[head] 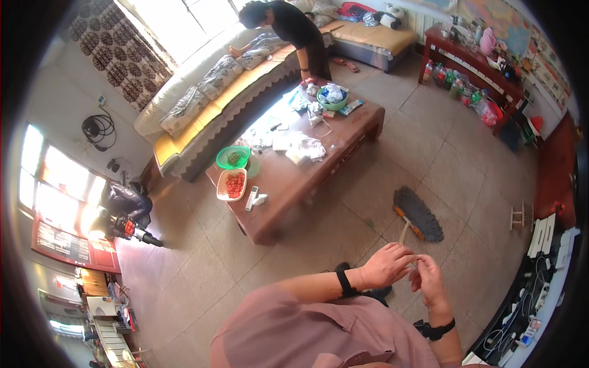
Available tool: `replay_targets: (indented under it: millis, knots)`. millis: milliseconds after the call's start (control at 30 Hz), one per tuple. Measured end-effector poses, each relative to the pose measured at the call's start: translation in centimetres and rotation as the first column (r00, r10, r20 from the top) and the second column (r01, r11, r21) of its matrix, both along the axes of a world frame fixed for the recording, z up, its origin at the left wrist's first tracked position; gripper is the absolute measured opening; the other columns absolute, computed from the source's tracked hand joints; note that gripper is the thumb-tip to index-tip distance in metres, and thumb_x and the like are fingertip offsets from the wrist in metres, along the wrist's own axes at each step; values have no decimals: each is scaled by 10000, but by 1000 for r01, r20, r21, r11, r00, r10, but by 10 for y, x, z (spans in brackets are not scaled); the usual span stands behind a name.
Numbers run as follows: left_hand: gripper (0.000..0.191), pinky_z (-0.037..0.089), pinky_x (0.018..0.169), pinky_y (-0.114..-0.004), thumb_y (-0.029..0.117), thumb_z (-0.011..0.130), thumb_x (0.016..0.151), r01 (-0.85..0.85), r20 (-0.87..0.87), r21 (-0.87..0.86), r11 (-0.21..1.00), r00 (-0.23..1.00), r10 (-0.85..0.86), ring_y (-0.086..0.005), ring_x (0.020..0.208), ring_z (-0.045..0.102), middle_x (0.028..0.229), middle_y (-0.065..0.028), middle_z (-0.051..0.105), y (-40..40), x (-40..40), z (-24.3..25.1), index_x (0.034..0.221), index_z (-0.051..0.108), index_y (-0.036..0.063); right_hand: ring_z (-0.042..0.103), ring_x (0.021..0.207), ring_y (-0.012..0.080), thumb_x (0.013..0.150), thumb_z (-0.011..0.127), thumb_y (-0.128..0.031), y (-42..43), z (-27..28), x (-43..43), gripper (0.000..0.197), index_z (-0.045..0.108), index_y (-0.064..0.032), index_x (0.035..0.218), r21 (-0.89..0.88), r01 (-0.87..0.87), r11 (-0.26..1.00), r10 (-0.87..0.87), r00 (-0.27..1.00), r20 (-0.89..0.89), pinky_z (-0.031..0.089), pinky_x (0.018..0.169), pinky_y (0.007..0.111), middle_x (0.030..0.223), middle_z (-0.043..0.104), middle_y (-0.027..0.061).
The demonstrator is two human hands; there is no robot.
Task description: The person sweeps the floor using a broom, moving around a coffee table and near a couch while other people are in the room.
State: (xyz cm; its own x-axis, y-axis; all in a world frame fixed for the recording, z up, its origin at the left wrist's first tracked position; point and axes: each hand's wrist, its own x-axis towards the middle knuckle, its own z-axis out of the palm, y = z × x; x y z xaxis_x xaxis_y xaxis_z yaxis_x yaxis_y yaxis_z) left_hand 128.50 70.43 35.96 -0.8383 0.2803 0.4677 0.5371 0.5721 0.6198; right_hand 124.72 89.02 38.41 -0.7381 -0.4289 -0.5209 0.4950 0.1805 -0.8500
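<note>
My left hand [389, 263] and my right hand [428, 278] meet in front of my body, fingertips touching. Whether something small is pinched between them cannot be made out. A dust mop with a dark grey fringed head [419, 215] and an orange frame lies on the tiled floor just beyond. Its pale handle [405, 232] runs toward me and vanishes behind my left hand. I cannot tell if the hand grips it. Black bands circle both my wrists.
A brown coffee table [276, 202] holds a basket of red fruit [231, 185], a green colander [233, 158], a remote control [251, 198], cloths and bags. Another person [299, 32] bends over its far end by a sofa [239, 87]. Cables [520, 303] lie along the right.
</note>
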Motion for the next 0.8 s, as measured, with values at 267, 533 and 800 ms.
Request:
replay_targets:
  millis: [267, 533, 800]
  knots:
    - [421, 404, 947, -418, 182, 668, 774, 196, -12, 35, 980, 981, -195, -301, 1043, 523, 1121, -126, 538, 29, 0, 0, 1147, 528, 46, 618, 704, 135, 974, 422, -413, 13, -56, 28, 424, 471, -110, 1267, -209, 31, 977, 29, 960, 277, 484, 473, 279, 966, 613, 21]
    - [532, 381, 977, -434, 275, 680, 786, 528, 50, 12, 849, 848, -528, -320, 1118, 491, 1259, -169, 478, 25, 4, 11, 1215, 475, 36, 554, 668, 117, 926, 538, -224, 52, -89, 65, 333, 492, -88, 1227, -156, -62, 986, 40, 990, -137, 485, 552, 306, 855, 591, 9]
    - [436, 453, 902, -432, 267, 605, 868, -12, 490, -87, 996, 870, 53, -384, 1086, 522, 1237, -204, 488, -30, 10, -92, 1219, 484, 38, 569, 677, 136, 881, 579, -212, 140, -77, 187, 537, 420, -106, 1383, 289, 104, 952, -211, 906, 367, 481, 577, 304, 890, 615, 78]
